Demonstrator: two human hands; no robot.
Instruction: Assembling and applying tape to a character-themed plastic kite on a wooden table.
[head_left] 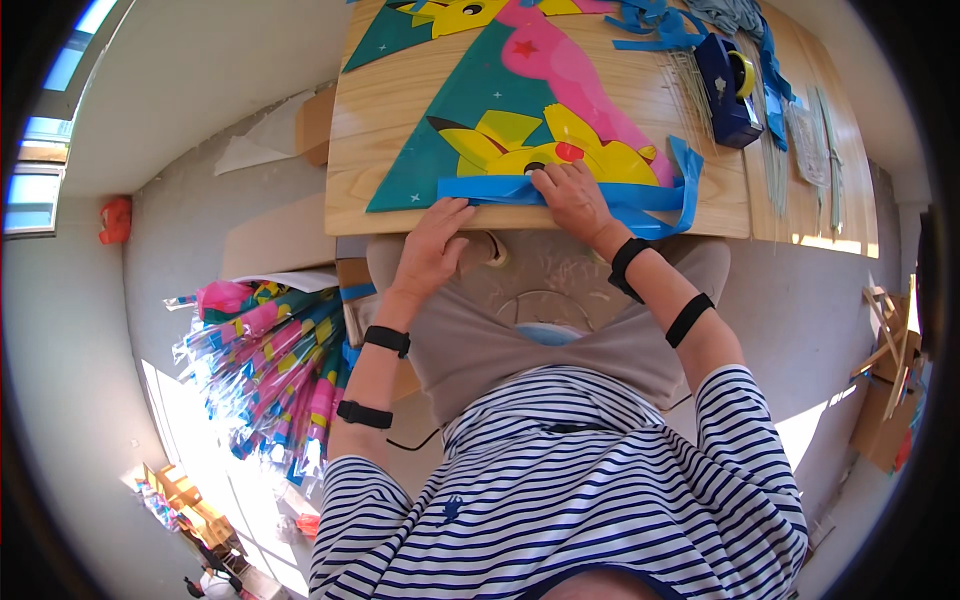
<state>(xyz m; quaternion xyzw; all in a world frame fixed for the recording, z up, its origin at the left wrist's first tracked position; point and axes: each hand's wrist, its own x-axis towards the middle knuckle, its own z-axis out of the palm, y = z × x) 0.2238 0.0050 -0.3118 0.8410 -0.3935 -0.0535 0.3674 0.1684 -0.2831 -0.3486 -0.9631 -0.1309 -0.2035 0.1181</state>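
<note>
A triangular sheet of kite fabric [440, 150], green and pink with a yellow cartoon figure, lies on the wooden table. Its wide lower edge runs close to the table's near edge. Along that edge stretches a blue fabric strip [485, 190], whose loose end curls up at the right. My right hand [578, 203] pinches the strip near its middle, thumb and fingertips pressed together on it. Farther left, my left hand [430, 250] rests at the table edge, fingers extended over the strip's lower side and thumb apart.
More printed fabric [455, 18] lies at the table's far side. A dark blue tape dispenser [728, 95] stands to the right, among thin rods [688, 95], blue strips [655, 25] and a clear plastic bag [806, 145]. Many wrapped colourful bundles [275, 360] stand left of my legs.
</note>
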